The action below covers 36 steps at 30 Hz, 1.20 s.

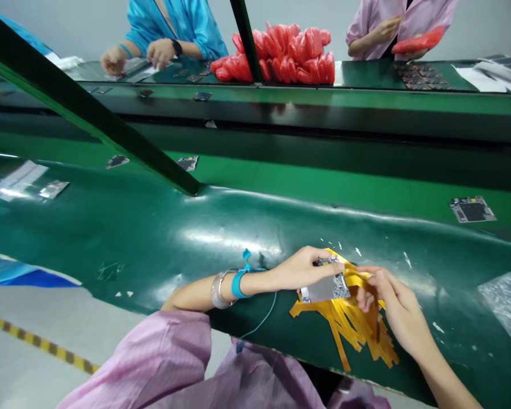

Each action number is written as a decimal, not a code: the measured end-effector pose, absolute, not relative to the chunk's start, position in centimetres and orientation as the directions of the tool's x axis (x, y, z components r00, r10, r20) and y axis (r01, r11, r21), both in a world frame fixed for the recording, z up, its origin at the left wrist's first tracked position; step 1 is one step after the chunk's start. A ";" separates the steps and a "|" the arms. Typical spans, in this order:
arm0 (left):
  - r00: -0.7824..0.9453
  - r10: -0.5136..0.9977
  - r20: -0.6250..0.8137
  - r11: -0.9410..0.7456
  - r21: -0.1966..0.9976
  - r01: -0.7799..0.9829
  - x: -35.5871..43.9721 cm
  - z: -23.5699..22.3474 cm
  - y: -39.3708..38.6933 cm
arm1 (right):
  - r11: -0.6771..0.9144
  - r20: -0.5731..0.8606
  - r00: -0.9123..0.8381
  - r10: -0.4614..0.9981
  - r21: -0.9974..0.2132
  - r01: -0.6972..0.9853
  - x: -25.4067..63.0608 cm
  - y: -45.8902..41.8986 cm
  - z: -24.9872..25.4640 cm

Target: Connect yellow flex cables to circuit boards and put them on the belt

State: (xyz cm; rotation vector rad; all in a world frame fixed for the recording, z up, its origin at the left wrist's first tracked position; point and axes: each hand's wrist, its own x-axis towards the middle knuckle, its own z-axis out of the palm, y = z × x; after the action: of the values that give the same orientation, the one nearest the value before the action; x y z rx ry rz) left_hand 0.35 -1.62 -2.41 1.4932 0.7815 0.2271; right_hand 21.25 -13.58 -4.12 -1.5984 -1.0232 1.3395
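My left hand is closed on a circuit board with a grey plate on its face, held above the green bench. Under and beside the board lies a loose bundle of amber tape strips. Just right of the board, my right hand has its thumb and index finger pinched together at the upper strips; an amber strip appears to hang from it. A blue wrist strap with a thin cord circles my left wrist, next to a pale bangle.
Circuit boards lie along the green belt beyond my bench. A slanted dark post rises at left. Clear plastic film sits at right. Across the line, two people work beside a pile of red bubble-wrap bags.
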 end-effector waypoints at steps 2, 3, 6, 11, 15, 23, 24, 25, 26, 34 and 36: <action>0.706 0.641 -0.302 0.099 0.944 0.314 0.9 -1.4 -0.1 | -0.301 -0.261 0.249 0.933 -0.944 0.137 21.9 -13.1 -4.8; 0.683 0.678 -0.273 0.083 0.951 0.297 1.3 -0.9 1.1 | -0.273 -0.214 0.309 0.927 -0.948 0.164 22.3 -12.9 -5.1; 0.591 0.798 -0.117 -0.025 0.974 0.227 2.6 0.2 6.3 | -0.224 -0.087 0.411 0.908 -0.928 0.298 23.5 -12.2 -5.9; 0.291 0.956 0.045 -0.176 0.881 0.440 2.4 -1.6 16.6 | -0.153 0.048 0.328 0.944 -0.814 0.560 23.7 -11.6 -6.7; 0.077 0.985 0.156 -0.172 0.798 0.578 -1.3 -5.1 20.3 | -0.031 0.105 0.181 0.978 -0.781 0.624 22.5 -11.4 -7.5; 0.071 0.961 0.266 -0.202 0.507 0.838 -10.4 -8.4 20.5 | 0.152 0.192 -0.023 0.981 -0.689 0.709 21.8 -11.1 -10.5; 0.077 0.963 0.259 -0.193 0.456 0.869 -11.4 -8.4 20.6 | 0.155 0.199 -0.022 0.980 -0.687 0.710 21.9 -11.0 -10.7; 0.080 0.965 0.250 -0.179 0.406 0.896 -12.5 -8.2 20.9 | 0.154 0.198 -0.022 0.980 -0.686 0.711 22.0 -10.9 -10.9; 0.076 0.968 0.241 -0.161 0.357 0.920 -13.5 -8.1 21.1 | 0.149 0.190 -0.023 0.981 -0.685 0.713 22.2 -10.9 -11.0; -0.049 0.986 0.158 0.036 0.080 0.996 -20.0 -5.3 24.0 | 0.171 0.161 -0.083 0.983 -0.669 0.723 25.0 -10.8 -11.2; -0.077 0.990 0.119 0.072 0.043 0.996 -20.8 -4.7 24.8 | 0.202 0.176 -0.110 0.978 -0.683 0.702 25.4 -10.7 -10.9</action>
State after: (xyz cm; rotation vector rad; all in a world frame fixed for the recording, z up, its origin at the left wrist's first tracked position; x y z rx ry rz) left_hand -20.76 24.79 -4.69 2.1727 2.3417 0.1803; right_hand 25.45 -10.73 -10.87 -1.5607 -1.8780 0.5897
